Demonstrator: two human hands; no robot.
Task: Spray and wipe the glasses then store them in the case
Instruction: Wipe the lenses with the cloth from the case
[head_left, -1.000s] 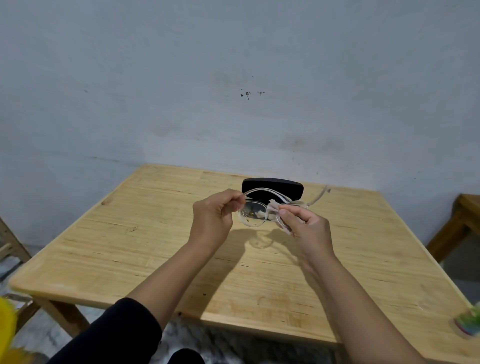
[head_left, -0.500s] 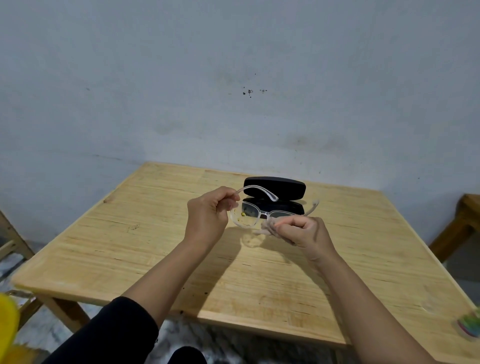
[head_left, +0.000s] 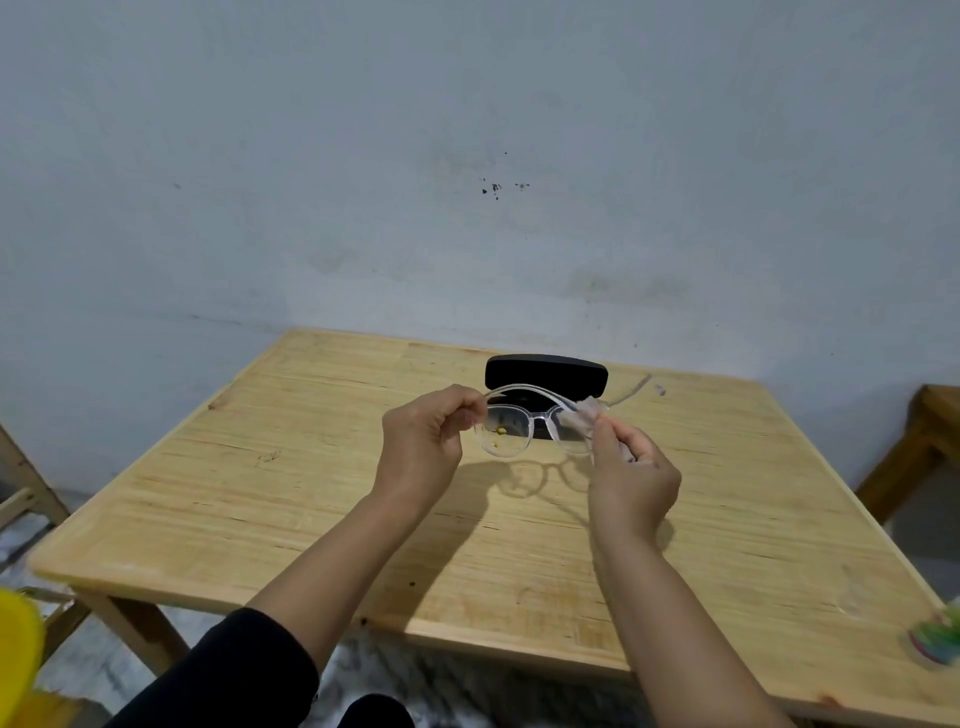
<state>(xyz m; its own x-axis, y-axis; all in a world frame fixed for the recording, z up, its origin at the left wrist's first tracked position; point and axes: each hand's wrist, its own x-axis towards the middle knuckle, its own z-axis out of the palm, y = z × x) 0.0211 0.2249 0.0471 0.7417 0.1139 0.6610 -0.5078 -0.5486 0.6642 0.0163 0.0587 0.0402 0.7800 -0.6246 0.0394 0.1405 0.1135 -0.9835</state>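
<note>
Glasses (head_left: 524, 423) hang above the surface (head_left: 260, 499), in front of the open black case (head_left: 545, 375). Left hand (head_left: 423, 441) fingers pinch the frame's left end; right hand (head_left: 631, 475) fingers press a cloth (head_left: 584, 415) on the right lens.

This looks like a plain room in a home rather than a shop or lab. A bare wooden table (head_left: 322, 483) of pale, unfinished planks stands against a grey painted wall (head_left: 363, 171) that is scuffed and stained, with a few dark specks. Another piece of wooden furniture (head_left: 922, 441) stands just beside the table on the right, and a marbled floor (head_left: 457, 680) shows below the table's near edge.
</note>
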